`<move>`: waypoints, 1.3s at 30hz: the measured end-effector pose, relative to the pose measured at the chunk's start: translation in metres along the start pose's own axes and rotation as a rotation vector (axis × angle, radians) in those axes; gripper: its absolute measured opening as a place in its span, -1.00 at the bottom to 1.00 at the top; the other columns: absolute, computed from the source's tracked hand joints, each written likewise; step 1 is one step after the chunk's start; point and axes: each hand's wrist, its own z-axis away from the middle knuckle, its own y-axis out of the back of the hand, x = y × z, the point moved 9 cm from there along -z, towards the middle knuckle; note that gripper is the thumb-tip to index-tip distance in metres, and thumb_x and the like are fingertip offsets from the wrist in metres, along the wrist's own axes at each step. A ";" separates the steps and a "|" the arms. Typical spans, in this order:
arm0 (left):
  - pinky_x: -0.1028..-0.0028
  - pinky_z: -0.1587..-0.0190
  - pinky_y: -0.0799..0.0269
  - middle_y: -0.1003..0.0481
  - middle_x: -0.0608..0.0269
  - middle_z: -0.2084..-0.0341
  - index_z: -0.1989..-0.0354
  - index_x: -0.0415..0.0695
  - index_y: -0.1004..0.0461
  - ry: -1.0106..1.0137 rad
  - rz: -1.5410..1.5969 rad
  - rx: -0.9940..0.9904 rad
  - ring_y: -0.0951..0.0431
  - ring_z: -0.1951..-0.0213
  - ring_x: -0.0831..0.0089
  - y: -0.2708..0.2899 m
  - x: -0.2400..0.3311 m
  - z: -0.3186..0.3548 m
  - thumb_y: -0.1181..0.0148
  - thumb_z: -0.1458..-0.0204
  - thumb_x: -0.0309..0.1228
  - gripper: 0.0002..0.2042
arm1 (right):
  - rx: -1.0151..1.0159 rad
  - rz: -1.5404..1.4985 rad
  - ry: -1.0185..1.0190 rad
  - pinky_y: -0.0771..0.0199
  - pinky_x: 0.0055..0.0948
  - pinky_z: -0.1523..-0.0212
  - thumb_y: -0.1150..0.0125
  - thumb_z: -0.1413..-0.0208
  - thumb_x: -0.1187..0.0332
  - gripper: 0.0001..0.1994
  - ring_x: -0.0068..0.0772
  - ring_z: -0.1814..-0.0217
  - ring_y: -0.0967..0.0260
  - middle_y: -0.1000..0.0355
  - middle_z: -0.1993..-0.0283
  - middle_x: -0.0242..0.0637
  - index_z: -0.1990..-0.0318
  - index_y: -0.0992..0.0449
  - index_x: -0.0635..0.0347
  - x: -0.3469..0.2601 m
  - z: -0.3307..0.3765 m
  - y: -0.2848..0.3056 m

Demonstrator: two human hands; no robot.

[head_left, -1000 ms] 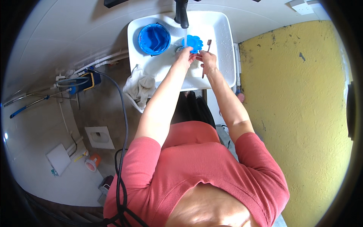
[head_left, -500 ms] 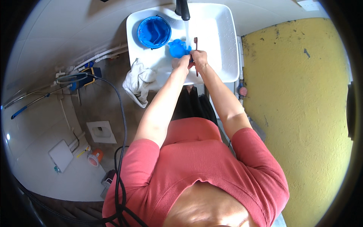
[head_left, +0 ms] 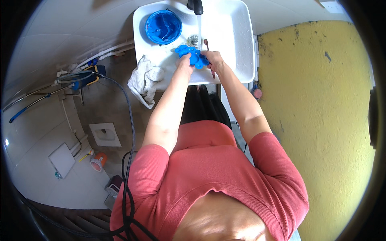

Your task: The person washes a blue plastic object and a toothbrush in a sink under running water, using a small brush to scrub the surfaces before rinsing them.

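Note:
Over the white sink [head_left: 235, 60], my left hand [head_left: 184, 64] grips the left side of a flat blue piece with rounded lobes [head_left: 194, 58], perhaps a paint palette. My right hand [head_left: 215, 59] is closed around a dark red toothbrush [head_left: 206, 42] and also meets the right edge of the blue piece. Part of the brush is hidden by that hand. Water runs from the black tap [head_left: 197, 7] just beyond the blue piece. A round blue tub [head_left: 163, 27] with liquid inside stands at the sink's left. The drain [head_left: 193, 40] shows between tub and stream.
A white cloth [head_left: 145, 78] hangs over the sink's front left corner. Black cables [head_left: 129, 108] loop down on my left. Farther left are mops [head_left: 40, 99], a squat toilet [head_left: 105, 134] and an orange container [head_left: 98, 161]. A yellow wall [head_left: 313, 120] rises on the right.
The blue piece has come nearer to me, turned broad side up, uncovering the drain. My hands have moved apart, the left shifting leftward along its edge. The toothbrush stays in my right hand.

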 end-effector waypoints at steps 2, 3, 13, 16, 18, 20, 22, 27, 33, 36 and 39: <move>0.11 0.24 -0.40 -0.36 0.10 0.13 0.02 -0.10 -0.25 0.004 -0.013 -0.037 -0.42 0.13 0.18 -0.013 -0.007 0.008 -0.16 0.06 -0.50 -0.61 | 0.030 -0.027 -0.014 -0.10 -0.46 0.71 -0.20 0.15 0.35 -0.79 -0.45 0.67 -0.16 -0.30 0.63 -0.30 0.53 -0.42 0.37 0.006 -0.016 0.013; 0.11 0.25 -0.41 -0.36 0.09 0.13 0.02 -0.10 -0.25 0.009 -0.037 -0.055 -0.42 0.13 0.18 -0.017 -0.011 0.013 -0.16 0.06 -0.51 -0.61 | 0.042 -0.037 -0.020 -0.20 -0.43 0.65 -0.19 0.18 0.37 -0.77 -0.38 0.60 -0.24 -0.34 0.59 -0.25 0.48 -0.43 0.43 0.009 -0.023 0.018; 0.30 0.14 -0.38 -0.37 0.20 0.12 0.00 -0.01 -0.24 -0.127 0.056 -0.046 -0.40 0.09 0.33 -0.039 0.019 0.037 -0.08 -0.03 -0.45 -0.66 | 0.144 0.677 0.484 -0.43 -0.49 0.38 0.06 -0.06 0.32 -0.64 -0.48 0.59 -0.43 -0.49 0.44 -0.21 -0.06 -0.35 0.02 -0.051 0.028 0.037; 0.31 0.18 -0.39 -0.37 0.23 0.13 0.00 0.04 -0.24 -0.160 0.038 -0.048 -0.41 0.11 0.36 -0.041 0.018 0.032 -0.08 -0.03 -0.45 -0.66 | 0.001 0.696 0.523 -0.43 -0.48 0.38 0.04 -0.06 0.36 -0.66 -0.49 0.61 -0.42 -0.49 0.40 -0.22 -0.03 -0.39 -0.07 -0.059 0.050 0.026; 0.31 0.21 -0.39 -0.39 0.24 0.16 0.01 0.04 -0.24 -0.184 0.040 -0.069 -0.43 0.15 0.36 -0.041 0.017 0.026 -0.09 -0.02 -0.45 -0.65 | 0.139 0.899 0.663 -0.43 -0.43 0.29 0.01 -0.03 0.38 -0.70 -0.36 0.43 -0.46 -0.49 0.33 -0.19 0.06 -0.46 -0.12 -0.064 0.050 0.025; 0.31 0.24 -0.40 -0.40 0.24 0.19 0.02 0.02 -0.25 -0.178 0.034 -0.054 -0.45 0.20 0.36 -0.039 0.014 0.028 -0.11 0.00 -0.46 -0.65 | 0.180 0.956 0.698 -0.41 -0.40 0.22 -0.01 0.00 0.40 -0.72 -0.27 0.31 -0.46 -0.48 0.29 -0.17 0.12 -0.51 -0.12 -0.068 0.059 0.023; 0.32 0.27 -0.41 -0.41 0.23 0.22 0.05 -0.01 -0.27 -0.144 0.027 -0.010 -0.47 0.25 0.38 -0.039 0.007 0.034 -0.14 0.03 -0.50 -0.65 | 0.190 1.090 0.711 -0.39 -0.39 0.17 -0.02 0.05 0.42 -0.73 -0.20 0.22 -0.42 -0.47 0.26 -0.14 0.17 -0.52 -0.07 -0.068 0.062 0.015; 0.37 0.31 -0.41 -0.45 0.19 0.32 0.21 -0.16 -0.38 -0.259 -0.115 0.068 -0.47 0.31 0.40 -0.040 0.009 0.063 -0.11 0.10 -0.63 -0.76 | 0.132 1.059 0.542 -0.39 -0.35 0.18 -0.02 0.12 0.40 -0.74 -0.14 0.20 -0.42 -0.47 0.30 -0.11 0.24 -0.55 0.05 -0.057 0.055 0.009; 0.41 0.34 -0.39 -0.46 0.22 0.38 0.28 -0.19 -0.42 -0.373 -0.095 0.137 -0.47 0.38 0.41 -0.028 0.015 0.060 -0.09 0.11 -0.66 -0.81 | -0.045 0.696 0.337 -0.41 -0.49 0.37 0.01 0.13 0.46 -0.71 -0.39 0.41 -0.42 -0.46 0.43 -0.21 0.22 -0.56 0.08 -0.046 0.028 0.010; 0.42 0.33 -0.38 -0.46 0.21 0.38 0.27 -0.18 -0.41 -0.295 -0.150 0.093 -0.46 0.38 0.42 -0.038 0.015 0.064 -0.09 0.11 -0.67 -0.79 | 0.077 1.214 0.679 -0.44 -0.44 0.33 -0.05 0.15 0.45 -0.75 -0.32 0.21 -0.43 -0.47 0.26 -0.23 0.26 -0.56 0.12 -0.073 0.065 0.012; 0.41 0.32 -0.38 -0.46 0.20 0.39 0.27 -0.18 -0.42 -0.278 -0.159 0.037 -0.45 0.37 0.43 -0.043 0.015 0.066 -0.07 0.12 -0.68 -0.79 | 0.193 1.590 1.103 -0.46 -0.41 0.35 -0.07 0.14 0.43 -0.81 -0.30 0.23 -0.42 -0.45 0.28 -0.30 0.33 -0.55 0.10 -0.077 0.080 -0.005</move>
